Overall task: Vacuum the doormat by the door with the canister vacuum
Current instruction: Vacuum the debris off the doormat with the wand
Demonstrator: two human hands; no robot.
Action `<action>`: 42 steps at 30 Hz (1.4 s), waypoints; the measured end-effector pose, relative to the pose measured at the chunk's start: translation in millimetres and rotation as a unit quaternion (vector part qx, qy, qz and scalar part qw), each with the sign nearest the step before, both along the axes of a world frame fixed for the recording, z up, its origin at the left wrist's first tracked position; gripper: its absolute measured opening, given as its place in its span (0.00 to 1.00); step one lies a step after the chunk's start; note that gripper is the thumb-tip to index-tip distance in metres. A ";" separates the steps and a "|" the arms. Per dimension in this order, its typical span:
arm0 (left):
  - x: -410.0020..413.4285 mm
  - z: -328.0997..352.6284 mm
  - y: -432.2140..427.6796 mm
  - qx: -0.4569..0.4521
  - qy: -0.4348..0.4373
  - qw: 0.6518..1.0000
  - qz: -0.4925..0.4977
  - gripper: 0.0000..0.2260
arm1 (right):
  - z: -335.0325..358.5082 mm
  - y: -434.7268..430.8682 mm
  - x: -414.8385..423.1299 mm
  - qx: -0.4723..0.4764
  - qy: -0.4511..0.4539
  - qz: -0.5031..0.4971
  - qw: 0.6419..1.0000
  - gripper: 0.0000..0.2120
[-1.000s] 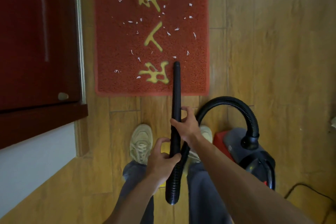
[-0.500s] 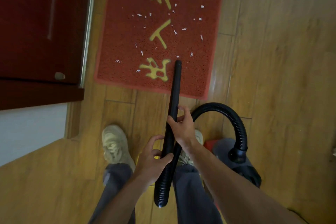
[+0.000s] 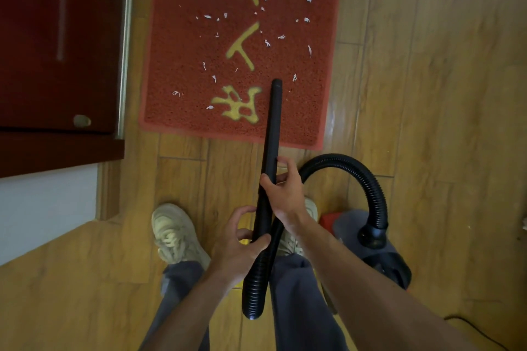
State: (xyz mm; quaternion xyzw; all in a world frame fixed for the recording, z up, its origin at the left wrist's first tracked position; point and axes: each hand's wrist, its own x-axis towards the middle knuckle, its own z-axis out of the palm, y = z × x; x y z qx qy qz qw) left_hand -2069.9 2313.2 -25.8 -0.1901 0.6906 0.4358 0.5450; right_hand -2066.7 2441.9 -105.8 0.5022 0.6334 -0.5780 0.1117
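Observation:
A red doormat with yellow characters lies on the wooden floor, strewn with several white paper scraps. A black vacuum wand points forward, its tip over the mat's near right part. My right hand grips the wand at its middle. My left hand holds it lower, where the ribbed hose begins. The hose loops right to the grey and red canister vacuum on the floor beside my right leg.
A dark red door with a metal edge strip stands at the left beside the mat. A white wall is below it. My two shoes stand just before the mat. A black power cord lies at the bottom right.
The view has shifted, so the mat and door appear lower and further right. The wand tip stays over the mat's near part. Both hands keep their hold.

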 end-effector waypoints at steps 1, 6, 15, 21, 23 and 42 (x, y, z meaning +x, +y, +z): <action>-0.9 -0.4 -0.7 0.003 0.000 1.000 -0.003 0.20 | -0.1 0.7 0.1 -0.001 0.000 -0.004 1.000 0.15; -5.0 -10.4 1.9 0.005 -0.002 1.000 -0.027 0.20 | -4.7 5.9 0.5 0.000 -0.017 -0.013 1.000 0.15; -15.8 -20.7 9.1 0.016 0.002 0.999 -0.032 0.19 | -6.7 12.6 -8.3 0.019 -0.027 -0.032 0.999 0.17; -18.4 -23.9 3.7 0.030 0.003 0.998 -0.047 0.19 | -2.5 7.9 -7.5 0.047 -0.017 -0.057 0.997 0.18; -18.3 -23.2 1.5 0.032 0.001 0.999 -0.044 0.19 | -2.9 6.7 -8.0 0.050 -0.019 -0.043 0.998 0.18; -3.6 -12.1 -56.0 0.023 -0.072 0.995 0.064 0.20 | 9.2 -52.1 -17.5 0.025 -0.022 0.089 0.995 0.20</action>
